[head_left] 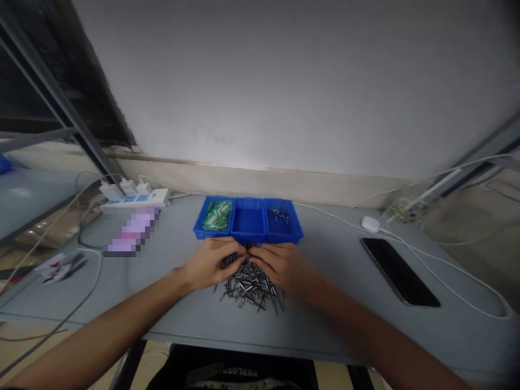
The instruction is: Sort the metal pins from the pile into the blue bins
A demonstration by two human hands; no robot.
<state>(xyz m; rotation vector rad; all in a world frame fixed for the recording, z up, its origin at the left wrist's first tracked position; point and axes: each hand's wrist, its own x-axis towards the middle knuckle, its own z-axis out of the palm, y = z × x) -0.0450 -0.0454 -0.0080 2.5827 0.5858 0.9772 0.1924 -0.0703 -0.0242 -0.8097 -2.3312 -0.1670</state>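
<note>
A heap of thin, shiny metal pins (249, 290) lies on the grey table in front of me. Over its far side, my left hand (211, 262) is closed in a pinch, thumb and index finger together. My right hand (286, 265) meets it fingertip to fingertip, its fingers also closed. Whatever the fingertips hold is too small to make out. Just beyond my hands, three blue bins stand side by side. Green-and-white pieces (218, 215) fill the left bin (200, 229), nothing shows in the middle bin (248, 219), and a few small pins (279, 214) lie in the right bin (286, 234).
At the left, a white power strip (160, 197) carries several plugs, with a pixelated phone-like object (132, 233) before it. Crumpled packaging (59, 268) sits farther left. A black phone (400, 271), a white charger case (370, 224) and a loose cable (459, 265) occupy the right.
</note>
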